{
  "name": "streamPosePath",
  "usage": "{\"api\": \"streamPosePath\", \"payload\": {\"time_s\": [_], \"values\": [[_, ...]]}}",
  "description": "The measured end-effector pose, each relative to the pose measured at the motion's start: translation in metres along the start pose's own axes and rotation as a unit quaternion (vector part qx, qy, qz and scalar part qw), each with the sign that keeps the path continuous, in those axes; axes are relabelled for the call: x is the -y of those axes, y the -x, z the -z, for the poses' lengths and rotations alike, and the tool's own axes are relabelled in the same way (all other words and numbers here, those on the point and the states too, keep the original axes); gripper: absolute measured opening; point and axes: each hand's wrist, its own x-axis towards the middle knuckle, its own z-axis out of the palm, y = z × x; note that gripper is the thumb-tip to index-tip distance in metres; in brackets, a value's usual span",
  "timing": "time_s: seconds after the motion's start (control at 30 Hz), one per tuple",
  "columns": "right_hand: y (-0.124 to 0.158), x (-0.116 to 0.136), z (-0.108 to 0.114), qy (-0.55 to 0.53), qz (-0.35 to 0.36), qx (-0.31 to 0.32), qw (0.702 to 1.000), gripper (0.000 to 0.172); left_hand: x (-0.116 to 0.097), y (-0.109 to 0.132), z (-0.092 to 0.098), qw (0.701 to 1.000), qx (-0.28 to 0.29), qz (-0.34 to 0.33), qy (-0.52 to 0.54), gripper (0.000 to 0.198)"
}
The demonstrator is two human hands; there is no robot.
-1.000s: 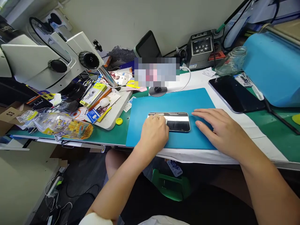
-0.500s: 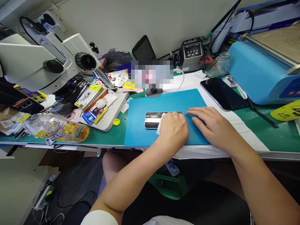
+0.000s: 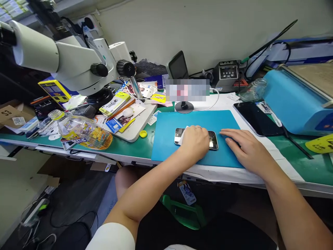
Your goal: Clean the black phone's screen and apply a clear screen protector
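1 microscope (image 3: 75,66) stands left; 1 jar (image 3: 255,90) right.

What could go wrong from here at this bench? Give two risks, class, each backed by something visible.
1. The phone might slide on the blue mat: the left hand is over it with a white tissue, while the right hand lies beside it and does not seem to brace it.
2. The plastic bottle could roll off if nudged: it lies on its side near the bench's front edge.
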Motion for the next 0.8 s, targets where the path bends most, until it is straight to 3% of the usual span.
{"api": "streamPosePath", "payload": {"time_s": [0.17, 0.37, 0.6, 0.8], "values": [[-0.001, 0.003, 0.003, 0.009, -0.011, 0.012, 1.0, 0.036, 0.038, 0.024, 0.002, 0.997, 0.002, 0.07, -0.018, 0.025], [-0.002, 0.008, 0.004, 0.013, -0.022, 0.017, 1.0, 0.036, 0.033, 0.054, 0.001, 0.996, 0.025, 0.08, -0.028, 0.024], [0.0, 0.007, 0.003, 0.002, -0.012, 0.017, 1.0, 0.039, 0.026, 0.036, 0.005, 0.994, 0.044, 0.086, -0.054, 0.025], [0.002, 0.004, 0.001, -0.015, 0.0, 0.004, 1.0, 0.039, -0.021, 0.005, 0.007, 0.995, 0.062, 0.055, -0.05, 0.021]]}}
